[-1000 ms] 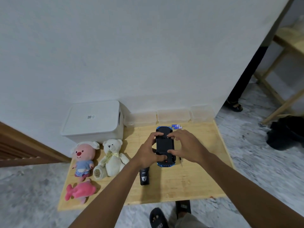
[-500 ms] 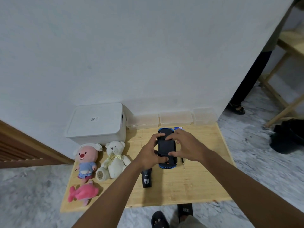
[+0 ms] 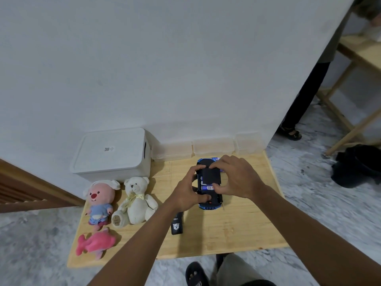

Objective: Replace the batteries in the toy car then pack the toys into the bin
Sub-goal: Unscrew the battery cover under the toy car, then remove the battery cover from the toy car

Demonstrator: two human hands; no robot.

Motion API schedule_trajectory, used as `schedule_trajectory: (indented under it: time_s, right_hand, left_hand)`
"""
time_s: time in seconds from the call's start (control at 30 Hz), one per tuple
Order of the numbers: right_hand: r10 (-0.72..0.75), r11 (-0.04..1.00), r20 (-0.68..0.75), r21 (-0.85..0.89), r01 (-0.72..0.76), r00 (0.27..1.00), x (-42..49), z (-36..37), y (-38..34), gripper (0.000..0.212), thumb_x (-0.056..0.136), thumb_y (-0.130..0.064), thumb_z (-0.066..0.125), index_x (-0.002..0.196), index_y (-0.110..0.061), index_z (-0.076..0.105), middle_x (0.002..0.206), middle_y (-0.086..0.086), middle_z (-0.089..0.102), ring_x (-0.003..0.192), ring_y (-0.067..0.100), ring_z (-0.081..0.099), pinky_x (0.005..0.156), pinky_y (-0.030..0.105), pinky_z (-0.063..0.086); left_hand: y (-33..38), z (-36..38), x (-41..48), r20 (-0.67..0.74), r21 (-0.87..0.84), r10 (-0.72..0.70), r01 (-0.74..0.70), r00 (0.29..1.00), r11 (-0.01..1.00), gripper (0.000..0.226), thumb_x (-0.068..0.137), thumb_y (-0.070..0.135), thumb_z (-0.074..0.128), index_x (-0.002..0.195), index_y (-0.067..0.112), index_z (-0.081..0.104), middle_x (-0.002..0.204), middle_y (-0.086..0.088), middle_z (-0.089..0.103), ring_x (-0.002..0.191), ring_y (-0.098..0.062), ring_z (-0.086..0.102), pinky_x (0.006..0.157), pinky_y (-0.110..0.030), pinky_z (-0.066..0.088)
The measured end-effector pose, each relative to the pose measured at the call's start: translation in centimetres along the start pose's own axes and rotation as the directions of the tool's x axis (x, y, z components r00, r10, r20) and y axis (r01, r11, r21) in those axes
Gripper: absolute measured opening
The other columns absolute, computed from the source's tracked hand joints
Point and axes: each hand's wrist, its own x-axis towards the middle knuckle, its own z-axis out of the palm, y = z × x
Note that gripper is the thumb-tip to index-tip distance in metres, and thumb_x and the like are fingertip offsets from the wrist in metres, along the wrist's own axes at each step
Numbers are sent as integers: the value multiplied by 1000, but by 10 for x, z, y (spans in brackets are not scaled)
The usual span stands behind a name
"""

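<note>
The toy car (image 3: 214, 200) lies upside down on the wooden table (image 3: 226, 230), a little right of the middle, with its length running from six to twelve o'clock. Both forearms reach in from six o'clock. The left hand (image 3: 183, 195) grips the car from its nine o'clock side, thumb pressed on the near underside and forefinger curled over the far end. The right hand (image 3: 237, 178) arches over from three o'clock and pinches the black battery cover (image 3: 210, 175) between forefinger at its far edge and thumb at its near edge. Blue batteries (image 3: 206, 187) show just beside the thumb. The white bin (image 3: 111, 154), lid on, stands at ten o'clock of the car. A teddy bear (image 3: 135, 198) and two pink plush toys (image 3: 99, 201) sit at nine o'clock, and a black remote (image 3: 177, 223) lies at seven.
</note>
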Motion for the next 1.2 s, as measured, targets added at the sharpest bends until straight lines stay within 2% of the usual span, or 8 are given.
schedule_trajectory:
  time_s: [0.1,0.27,0.43,0.57,0.87,0.97,1.1,1.2]
  right_hand:
    - [56,998,-11,31,-55,998,-12,-3,32,56,68,-56,63,118,-31,67,105,-9,62,88,14,57,72,33,48]
    - [106,994,127,12,-108,986,-38,19,88,55,67,-53,62,114,-27,71,102,-8,67,87,19,62,70,38,52]
    - [162,987,338,-40,-157,927,-45,54,108,58,69,-51,66,124,-30,67,113,-7,64,100,21,61,87,39,48]
    - [187,980,384,-7,-199,904,-45,75,119,57,73,-45,72,128,-32,64,117,-9,60,109,19,56,93,37,45]
    - [182,970,312,99,-222,933,-52,93,130,60,73,-38,75,131,-28,59,119,-7,59,110,20,57,88,35,50]
    - [294,898,283,245,-365,913,-54,86,125,62,79,-38,78,135,-31,54,127,-12,54,112,12,55,90,33,52]
    - [489,732,88,498,-464,868,-40,69,99,19,83,-33,78,98,-32,67,104,-19,58,86,4,61,76,29,53]
    - [489,699,96,552,-456,867,-20,57,67,14,82,-35,78,91,-33,68,101,-20,59,84,5,62,71,26,49]
  left_hand:
    - [-7,5,7,-18,14,-22,23,1000,1000,91,77,0,84,142,45,40,136,0,57,91,-16,72,79,-33,62]
    - [-19,10,20,-60,-7,-66,66,996,998,105,76,-2,84,152,46,30,139,-2,55,88,-14,75,76,-27,61]
    - [-27,16,27,-83,-49,-102,98,991,994,108,77,-6,83,153,47,28,138,-2,56,87,-15,76,75,-28,61]
    - [-32,21,32,-108,-76,-136,128,985,989,108,76,-7,83,152,48,30,136,-3,57,86,-17,76,76,-32,62]
    - [-37,31,42,-95,-77,-178,171,979,982,108,76,-5,85,151,50,30,139,-1,55,96,-23,74,84,-47,63]
    - [-34,33,46,-97,-83,-179,171,979,982,110,76,-5,85,152,50,28,141,-1,54,98,-22,74,84,-48,63]
    - [-29,40,52,-110,-81,-181,173,977,982,113,73,-2,87,149,54,25,141,0,53,95,-19,74,85,-48,63]
    - [-22,49,59,-137,-62,-157,149,978,987,109,67,7,87,144,56,26,135,2,56,97,-22,73,87,-51,62]
